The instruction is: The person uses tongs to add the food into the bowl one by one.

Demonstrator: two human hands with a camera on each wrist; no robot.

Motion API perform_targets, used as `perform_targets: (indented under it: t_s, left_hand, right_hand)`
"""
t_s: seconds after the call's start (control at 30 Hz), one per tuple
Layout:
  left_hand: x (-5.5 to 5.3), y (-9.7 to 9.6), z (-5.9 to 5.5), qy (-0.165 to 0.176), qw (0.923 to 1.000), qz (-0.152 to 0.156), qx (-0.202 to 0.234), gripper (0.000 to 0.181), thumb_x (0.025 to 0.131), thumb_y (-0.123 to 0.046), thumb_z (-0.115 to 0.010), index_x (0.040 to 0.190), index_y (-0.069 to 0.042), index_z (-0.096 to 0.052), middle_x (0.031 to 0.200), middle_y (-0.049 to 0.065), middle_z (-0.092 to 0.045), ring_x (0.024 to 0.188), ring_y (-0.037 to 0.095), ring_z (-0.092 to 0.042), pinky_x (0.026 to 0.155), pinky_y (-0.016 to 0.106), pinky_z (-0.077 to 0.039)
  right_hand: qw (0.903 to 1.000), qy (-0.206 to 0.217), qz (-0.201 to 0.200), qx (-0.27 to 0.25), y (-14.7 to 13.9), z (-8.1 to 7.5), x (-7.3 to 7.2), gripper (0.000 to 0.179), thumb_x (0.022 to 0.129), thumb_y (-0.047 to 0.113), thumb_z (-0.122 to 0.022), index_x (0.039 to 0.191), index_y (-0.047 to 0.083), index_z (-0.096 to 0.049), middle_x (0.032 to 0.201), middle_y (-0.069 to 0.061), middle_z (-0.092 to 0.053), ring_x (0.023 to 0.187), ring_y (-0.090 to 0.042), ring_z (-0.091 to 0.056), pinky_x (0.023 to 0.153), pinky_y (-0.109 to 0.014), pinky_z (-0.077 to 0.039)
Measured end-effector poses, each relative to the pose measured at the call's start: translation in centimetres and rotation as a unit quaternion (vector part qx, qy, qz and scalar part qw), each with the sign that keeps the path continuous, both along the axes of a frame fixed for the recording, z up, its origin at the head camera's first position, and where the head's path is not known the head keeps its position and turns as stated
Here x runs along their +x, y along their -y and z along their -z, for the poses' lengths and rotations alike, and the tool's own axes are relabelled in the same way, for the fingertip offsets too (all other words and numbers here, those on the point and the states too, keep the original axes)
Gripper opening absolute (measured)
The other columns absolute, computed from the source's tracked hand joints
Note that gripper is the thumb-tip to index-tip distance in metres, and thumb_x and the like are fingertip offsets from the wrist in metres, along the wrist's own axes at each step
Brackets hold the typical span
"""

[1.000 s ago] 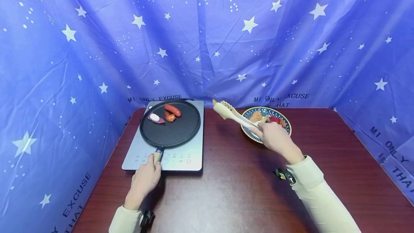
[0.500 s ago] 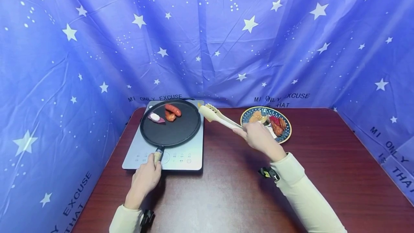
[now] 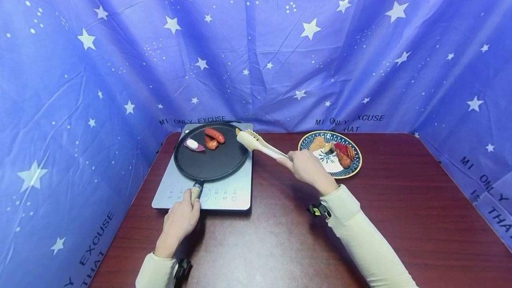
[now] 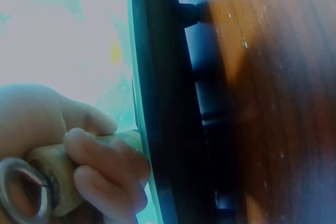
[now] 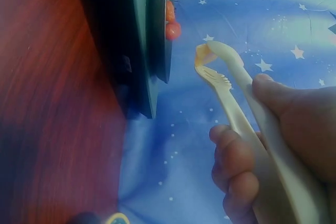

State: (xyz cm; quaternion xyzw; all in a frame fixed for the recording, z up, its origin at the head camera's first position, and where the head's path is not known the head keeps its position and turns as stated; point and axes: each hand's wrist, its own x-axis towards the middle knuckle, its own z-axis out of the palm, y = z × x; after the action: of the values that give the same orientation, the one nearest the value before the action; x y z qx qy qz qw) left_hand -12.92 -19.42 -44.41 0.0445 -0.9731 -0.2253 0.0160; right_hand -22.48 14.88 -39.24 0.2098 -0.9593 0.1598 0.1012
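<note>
My left hand [image 3: 180, 219] grips the pale handle [image 4: 60, 169] of a round black frying pan [image 3: 220, 161]. In the pan lie a red sausage [image 3: 214, 135], an orange-brown food piece [image 3: 211, 144] and a purple piece with a white top [image 3: 194, 146]. With my right hand [image 3: 312, 170] I hold cream-coloured tongs [image 3: 264, 148], their tips over the pan's right rim in the head view. Pinched between those tips is a small yellow-orange food piece [image 5: 205, 55], whose kind I cannot tell.
Under the pan is a silver induction cooktop [image 3: 236, 198]. A blue-patterned plate [image 3: 356, 171] with several food pieces stands at the back right of the dark red wooden table [image 3: 272, 243]. A blue star-printed curtain [image 3: 256, 57] encloses the back and sides.
My right hand has moved left from over the plate, bringing the tongs and the piece to the pan's right rim. More of the plate shows now. The left hand stays on the handle.
</note>
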Motion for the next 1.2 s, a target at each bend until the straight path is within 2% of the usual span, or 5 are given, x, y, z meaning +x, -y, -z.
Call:
perform_targets:
  t_s: [0.53, 1.0, 1.2]
  left_hand:
    - [0.0, 0.0, 0.0, -0.001, 1.0, -0.003, 0.001, 0.036, 0.094, -0.026, -0.043, 0.12, -0.001, -0.045, 0.082, 0.025, -0.061, 0.07, 0.042, -0.061, 0.055, 0.051, -0.043]
    - [-0.1, 0.1, -0.1, -0.002, 1.0, -0.002, -0.001, 0.04, 0.094, -0.026, -0.043, 0.125, -0.001, -0.044, 0.082, 0.025, -0.061, 0.069, 0.041, -0.061, 0.055, 0.051, -0.043]
    - [-0.1, 0.0, 0.0, 0.004, 1.0, -0.005, 0.003, 0.039, 0.094, -0.026, -0.043, 0.126, -0.002, -0.044, 0.082, 0.024, -0.062, 0.069, 0.041, -0.061, 0.055, 0.051, -0.043]
  right_hand:
    - [0.9989, 0.038, 0.019, 0.022, 3.1, 0.3, -1.4, 0.045, 0.093, 0.046, -0.053, 0.064, 0.013, -0.055, 0.053, -0.002, -0.047, 0.044, -0.021, -0.046, 0.045, -0.039, -0.038]
    - [0.9975, 0.023, 0.034, 0.057, 4.6, -0.1, -2.3, 0.047, 0.093, 0.048, -0.052, 0.066, 0.011, -0.055, 0.056, -0.005, -0.049, 0.049, -0.025, -0.05, 0.049, -0.043, -0.042]
    - [0.9967, 0.018, 0.044, 0.065, 5.0, 0.3, -2.9, 0.046, 0.092, 0.047, -0.055, 0.064, 0.01, -0.054, 0.056, -0.006, -0.049, 0.049, -0.027, -0.052, 0.049, -0.045, -0.043]
